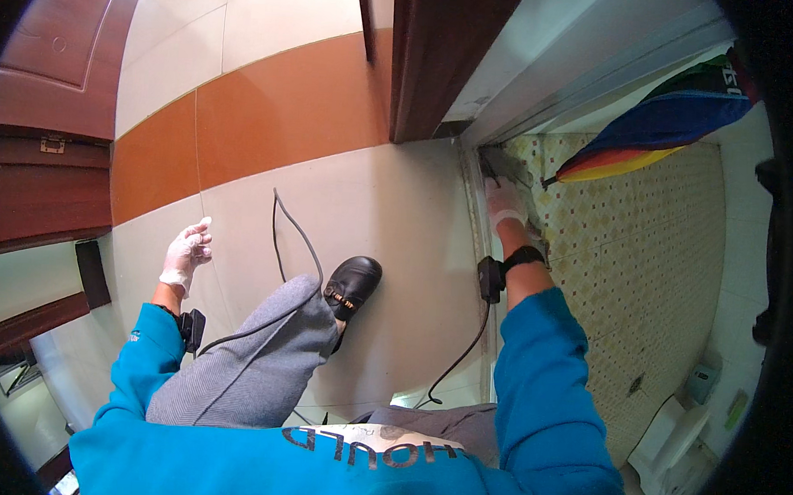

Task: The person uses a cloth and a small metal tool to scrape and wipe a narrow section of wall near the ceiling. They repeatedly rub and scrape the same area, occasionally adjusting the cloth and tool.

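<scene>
My left hand, in a thin translucent glove, is raised over the pale floor tiles with fingers partly curled; nothing shows in it. My right hand, gloved alike, reaches down past the door threshold to the dark, rough corner at the edge of the patterned bathroom floor. A thin dark thing shows by its fingers; whether the hand holds it, I cannot tell. Each wrist bears a black strapped device with a cable. A black cable loops over my left knee.
A dark wooden door frame stands beyond my right hand. A folded multicoloured umbrella hangs over the bathroom floor. A white toilet is at the lower right. My black shoe rests on the tiles; a reddish wooden door is at upper left.
</scene>
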`<control>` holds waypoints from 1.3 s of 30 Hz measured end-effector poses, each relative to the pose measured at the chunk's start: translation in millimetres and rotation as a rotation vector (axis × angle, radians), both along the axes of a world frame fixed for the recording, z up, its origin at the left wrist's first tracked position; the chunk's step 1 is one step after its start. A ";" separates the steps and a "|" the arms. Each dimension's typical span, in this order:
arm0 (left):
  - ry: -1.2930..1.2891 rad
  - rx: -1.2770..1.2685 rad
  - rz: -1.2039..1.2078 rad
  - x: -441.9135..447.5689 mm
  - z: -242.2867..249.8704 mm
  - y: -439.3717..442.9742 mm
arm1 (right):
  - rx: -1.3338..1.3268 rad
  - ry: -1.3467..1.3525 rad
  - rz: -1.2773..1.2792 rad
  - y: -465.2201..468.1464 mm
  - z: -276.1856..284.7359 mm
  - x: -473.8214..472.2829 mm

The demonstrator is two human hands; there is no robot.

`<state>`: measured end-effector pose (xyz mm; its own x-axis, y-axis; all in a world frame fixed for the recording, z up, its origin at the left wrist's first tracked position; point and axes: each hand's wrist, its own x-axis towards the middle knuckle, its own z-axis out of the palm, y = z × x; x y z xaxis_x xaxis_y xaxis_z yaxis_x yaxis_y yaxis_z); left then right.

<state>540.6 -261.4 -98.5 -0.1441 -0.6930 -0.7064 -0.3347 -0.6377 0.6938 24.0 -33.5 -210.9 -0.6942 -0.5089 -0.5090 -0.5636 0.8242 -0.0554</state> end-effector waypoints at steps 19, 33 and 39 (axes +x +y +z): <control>0.054 0.024 -0.175 -51.9 9.7 7.3 | 0.233 -0.191 0.027 -20.8 15.2 10.7; 0.038 0.059 -0.196 -56.2 11.7 8.2 | 0.206 -0.103 0.084 -19.1 30.3 17.8; 0.019 0.057 -0.213 -51.6 12.2 4.6 | 0.151 -0.188 -0.029 -21.9 24.4 7.7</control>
<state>489.1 -256.8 -86.3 -0.2969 -0.6046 -0.7392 -0.4528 -0.5923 0.6664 31.6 -55.3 -186.5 -0.5932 -0.3986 -0.6995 -0.5308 0.8469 -0.0324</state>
